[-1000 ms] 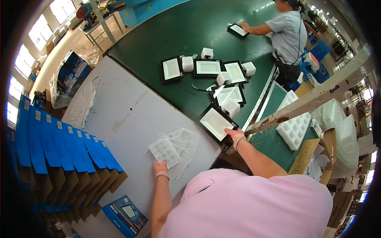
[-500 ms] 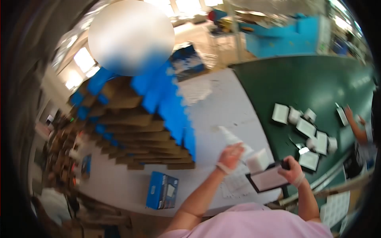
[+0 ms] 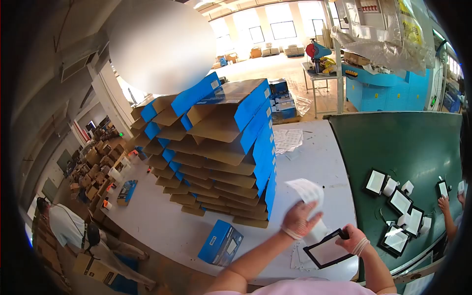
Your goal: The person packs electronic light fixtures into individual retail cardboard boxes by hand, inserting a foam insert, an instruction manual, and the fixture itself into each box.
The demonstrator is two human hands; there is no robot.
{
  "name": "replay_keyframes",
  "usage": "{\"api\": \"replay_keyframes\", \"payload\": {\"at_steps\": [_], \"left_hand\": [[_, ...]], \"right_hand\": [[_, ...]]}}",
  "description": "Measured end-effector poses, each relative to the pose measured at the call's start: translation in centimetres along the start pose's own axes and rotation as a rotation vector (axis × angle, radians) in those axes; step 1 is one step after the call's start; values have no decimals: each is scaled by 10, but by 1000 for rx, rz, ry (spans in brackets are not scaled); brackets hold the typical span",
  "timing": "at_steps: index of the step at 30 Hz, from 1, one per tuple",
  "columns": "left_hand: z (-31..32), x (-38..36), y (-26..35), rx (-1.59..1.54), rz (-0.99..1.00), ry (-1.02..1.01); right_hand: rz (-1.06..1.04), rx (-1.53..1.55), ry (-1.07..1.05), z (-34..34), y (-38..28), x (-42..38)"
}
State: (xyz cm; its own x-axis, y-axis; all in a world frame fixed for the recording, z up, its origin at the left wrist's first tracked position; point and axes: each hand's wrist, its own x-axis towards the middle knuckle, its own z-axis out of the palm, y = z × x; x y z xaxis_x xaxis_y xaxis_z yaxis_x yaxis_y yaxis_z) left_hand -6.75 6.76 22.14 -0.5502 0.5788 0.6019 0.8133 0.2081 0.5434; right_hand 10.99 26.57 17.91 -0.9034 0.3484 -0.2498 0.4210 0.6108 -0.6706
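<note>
My right hand (image 3: 354, 240) grips the upper right edge of a black-framed panel (image 3: 328, 250) with a pale face, tilted over the near edge of the table. To its left, my left hand (image 3: 301, 220) holds a curled white sheet (image 3: 306, 189) with faint printed marks, standing up from the fingers. A white piece (image 3: 317, 234), blurred, shows between my left hand and the panel. Under the panel's left side lies a printed paper (image 3: 297, 258). A blue printed box (image 3: 221, 243) stands left of my left forearm.
A tall stack of open blue cartons (image 3: 221, 152) rises on the pale table (image 3: 162, 231). On the green surface (image 3: 393, 142) at right lie several black-framed panels (image 3: 400, 201) with white blocks. A co-worker's hand (image 3: 444, 204) holds another panel there. Another person (image 3: 66, 223) is at far left.
The view has swung, so the table and cartons appear further right and lower. The white sheet now curls up above my left hand. The panel stays in my right hand.
</note>
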Motion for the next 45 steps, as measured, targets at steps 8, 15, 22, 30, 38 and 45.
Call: {"api": "replay_keyframes", "payload": {"at_steps": [8,15,22,30,38,45], "left_hand": [[-272,180,46,1641,32,215],[-281,250,-10,1412,862,-181],[-276,295,-32,1264,635,-325],[-368,314,50,766,626,258],[-114,146,63,510,209,-25],[56,-29,-45,553,-417,-185]], "right_hand": [[-39,-572,-123,35,10,-5],[-31,-549,-158,34,17,-5],[38,-479,-199,29,29,-10],[187,-153,60,-10,51,-32],[307,239,499,-66,90,-62],[-15,435,726,-124,48,-105]]}}
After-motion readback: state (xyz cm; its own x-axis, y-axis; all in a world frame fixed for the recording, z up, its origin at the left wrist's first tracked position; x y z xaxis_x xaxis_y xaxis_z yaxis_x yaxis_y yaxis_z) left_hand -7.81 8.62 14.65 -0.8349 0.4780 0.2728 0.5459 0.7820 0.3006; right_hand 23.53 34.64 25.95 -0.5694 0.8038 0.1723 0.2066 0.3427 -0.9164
